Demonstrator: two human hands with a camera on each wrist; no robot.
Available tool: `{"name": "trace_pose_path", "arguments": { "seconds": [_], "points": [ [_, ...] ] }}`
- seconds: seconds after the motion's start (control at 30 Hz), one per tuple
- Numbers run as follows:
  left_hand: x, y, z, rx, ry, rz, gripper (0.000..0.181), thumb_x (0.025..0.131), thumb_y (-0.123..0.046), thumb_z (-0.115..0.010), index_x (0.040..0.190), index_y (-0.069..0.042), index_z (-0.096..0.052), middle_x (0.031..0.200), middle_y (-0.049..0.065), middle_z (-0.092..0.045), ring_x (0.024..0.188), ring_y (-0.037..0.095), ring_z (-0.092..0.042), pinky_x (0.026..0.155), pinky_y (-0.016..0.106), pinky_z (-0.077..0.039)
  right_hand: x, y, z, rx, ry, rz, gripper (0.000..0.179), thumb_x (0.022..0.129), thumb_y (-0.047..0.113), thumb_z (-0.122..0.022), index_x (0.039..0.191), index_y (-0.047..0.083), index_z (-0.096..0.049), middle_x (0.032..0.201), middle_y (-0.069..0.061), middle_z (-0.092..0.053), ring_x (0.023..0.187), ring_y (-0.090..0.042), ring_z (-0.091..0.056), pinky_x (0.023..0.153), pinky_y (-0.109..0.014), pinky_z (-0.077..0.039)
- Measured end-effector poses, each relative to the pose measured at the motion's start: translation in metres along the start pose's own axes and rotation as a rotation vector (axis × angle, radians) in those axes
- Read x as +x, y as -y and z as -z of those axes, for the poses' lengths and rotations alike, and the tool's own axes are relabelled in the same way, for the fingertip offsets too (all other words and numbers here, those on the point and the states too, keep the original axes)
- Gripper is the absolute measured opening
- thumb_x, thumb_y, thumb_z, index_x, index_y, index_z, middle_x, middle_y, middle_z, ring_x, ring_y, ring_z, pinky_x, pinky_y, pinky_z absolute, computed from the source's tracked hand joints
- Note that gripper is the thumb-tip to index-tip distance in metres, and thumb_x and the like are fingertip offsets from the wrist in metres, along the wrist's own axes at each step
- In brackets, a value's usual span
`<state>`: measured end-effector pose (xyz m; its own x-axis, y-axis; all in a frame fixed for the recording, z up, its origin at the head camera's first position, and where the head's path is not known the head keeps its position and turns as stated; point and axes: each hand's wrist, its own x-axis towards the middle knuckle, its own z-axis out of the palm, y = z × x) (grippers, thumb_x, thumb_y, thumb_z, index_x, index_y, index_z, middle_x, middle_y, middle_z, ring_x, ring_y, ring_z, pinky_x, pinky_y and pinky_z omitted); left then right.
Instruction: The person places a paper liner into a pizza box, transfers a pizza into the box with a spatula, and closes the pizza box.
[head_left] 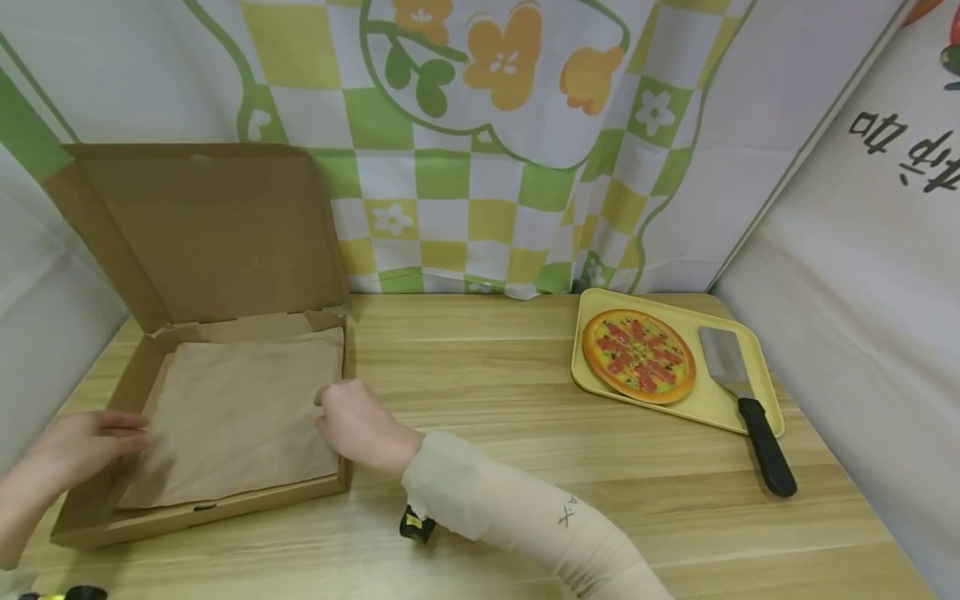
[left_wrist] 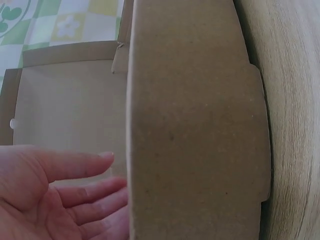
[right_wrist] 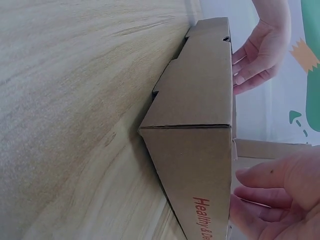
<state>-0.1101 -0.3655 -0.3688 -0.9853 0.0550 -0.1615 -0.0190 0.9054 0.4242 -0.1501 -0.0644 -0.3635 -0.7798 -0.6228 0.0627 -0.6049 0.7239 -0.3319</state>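
While the left hand [head_left: 84, 447] has its fingers extended, the brown paper [head_left: 243, 417] lies in the box [head_left: 157, 522] between it and the curled right hand [head_left: 363, 423], whose grip I cannot tell.

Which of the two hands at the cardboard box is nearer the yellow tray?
The right hand, by the right side of the cardboard box; the left hand is at the opposite side, farther from the yellow tray.

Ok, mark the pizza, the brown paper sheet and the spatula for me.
Pizza [head_left: 639, 357], head view: middle of its topped face.
Brown paper sheet [head_left: 243, 421], head view: middle of its upper surface.
Spatula [head_left: 756, 423], head view: black handle, near the blade.
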Motion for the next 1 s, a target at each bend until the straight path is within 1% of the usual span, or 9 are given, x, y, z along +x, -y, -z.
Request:
{"name": "trace_pose_path", "arguments": {
  "seconds": [0.03, 0.1, 0.3, 0.43, 0.57, 0.67, 0.73, 0.9, 1.0],
  "points": [
    [0.001, -0.001, -0.001, 0.006, -0.004, -0.011, 0.038, 0.088, -0.014, -0.055, 0.106, 0.020, -0.052, 0.092, 0.030, -0.063, 0.096, 0.056, -0.048, 0.074, 0.056, -0.040, 0.000, -0.001, 0.000, -0.009, -0.001, 0.011, 0.020, 0.086, 0.015, -0.062, 0.103, 0.007, -0.068, 0.102, 0.000, -0.067, 0.084, -0.004, -0.062, 0.070, -0.008, -0.045],
    [0.001, -0.005, -0.002, 0.016, -0.010, -0.032, 0.034, 0.087, -0.011, -0.057, 0.104, 0.018, -0.054, 0.090, 0.028, -0.064, 0.092, 0.053, -0.051, 0.072, 0.055, -0.041, 0.000, -0.002, 0.000, -0.034, -0.007, 0.045, 0.021, 0.087, 0.016, -0.061, 0.105, 0.007, -0.067, 0.104, 0.000, -0.066, 0.094, -0.007, -0.062, 0.076, -0.009, -0.045],
    [-0.001, -0.014, -0.005, 0.030, -0.051, -0.058, 0.029, 0.085, -0.006, -0.055, 0.101, 0.019, -0.054, 0.087, 0.029, -0.063, 0.082, 0.048, -0.056, 0.069, 0.055, -0.041, -0.001, -0.008, 0.001, -0.120, -0.006, 0.196, 0.020, 0.087, 0.013, -0.060, 0.105, 0.007, -0.067, 0.103, 0.000, -0.066, 0.095, -0.007, -0.061, 0.079, -0.009, -0.044],
    [0.000, -0.014, -0.006, 0.075, -0.094, -0.079, 0.030, 0.084, -0.006, -0.056, 0.101, 0.019, -0.053, 0.087, 0.029, -0.063, 0.082, 0.048, -0.057, 0.069, 0.056, -0.040, -0.003, -0.013, 0.001, -0.168, 0.014, 0.296, 0.021, 0.087, 0.011, -0.058, 0.107, 0.007, -0.066, 0.106, -0.001, -0.065, 0.099, -0.007, -0.059, 0.082, -0.008, -0.042],
    [0.000, -0.012, -0.009, 0.127, -0.160, -0.126, 0.029, 0.082, -0.005, -0.060, 0.099, 0.017, -0.055, 0.083, 0.027, -0.064, 0.077, 0.045, -0.059, 0.067, 0.055, -0.042, -0.004, -0.018, 0.001, -0.234, 0.014, 0.376, 0.021, 0.088, 0.012, -0.058, 0.106, 0.007, -0.066, 0.106, -0.001, -0.064, 0.099, -0.008, -0.058, 0.084, -0.009, -0.041],
    [0.000, -0.016, -0.011, 0.148, -0.170, -0.148, 0.028, 0.081, -0.004, -0.062, 0.099, 0.017, -0.055, 0.084, 0.027, -0.064, 0.076, 0.043, -0.060, 0.065, 0.054, -0.045, -0.005, -0.022, 0.004, -0.286, 0.010, 0.401, 0.020, 0.088, 0.015, -0.058, 0.106, 0.008, -0.065, 0.105, 0.000, -0.064, 0.097, -0.009, -0.057, 0.085, -0.010, -0.041],
    [0.000, -0.023, -0.011, 0.151, -0.152, -0.153, 0.029, 0.082, -0.005, -0.062, 0.101, 0.017, -0.055, 0.088, 0.029, -0.063, 0.079, 0.043, -0.059, 0.066, 0.054, -0.046, -0.007, -0.026, 0.007, -0.312, 0.008, 0.408, 0.020, 0.088, 0.016, -0.058, 0.105, 0.008, -0.065, 0.103, 0.001, -0.063, 0.095, -0.009, -0.057, 0.083, -0.010, -0.042],
    [0.000, -0.048, -0.014, 0.166, -0.120, -0.178, 0.031, 0.084, -0.009, -0.062, 0.104, 0.014, -0.055, 0.095, 0.031, -0.061, 0.084, 0.046, -0.058, 0.066, 0.054, -0.046, -0.013, -0.036, 0.015, -0.339, 0.021, 0.401, 0.017, 0.090, 0.015, -0.055, 0.103, 0.008, -0.064, 0.100, 0.001, -0.062, 0.093, -0.010, -0.056, 0.083, -0.012, -0.043],
    [0.000, -0.063, -0.016, 0.179, -0.118, -0.211, 0.029, 0.085, -0.011, -0.062, 0.104, 0.011, -0.057, 0.096, 0.029, -0.062, 0.084, 0.046, -0.058, 0.066, 0.053, -0.046, -0.017, -0.041, 0.019, -0.348, 0.047, 0.377, 0.020, 0.090, 0.016, -0.055, 0.107, 0.008, -0.062, 0.106, -0.001, -0.061, 0.100, -0.012, -0.055, 0.089, -0.015, -0.041]
  ]
}}
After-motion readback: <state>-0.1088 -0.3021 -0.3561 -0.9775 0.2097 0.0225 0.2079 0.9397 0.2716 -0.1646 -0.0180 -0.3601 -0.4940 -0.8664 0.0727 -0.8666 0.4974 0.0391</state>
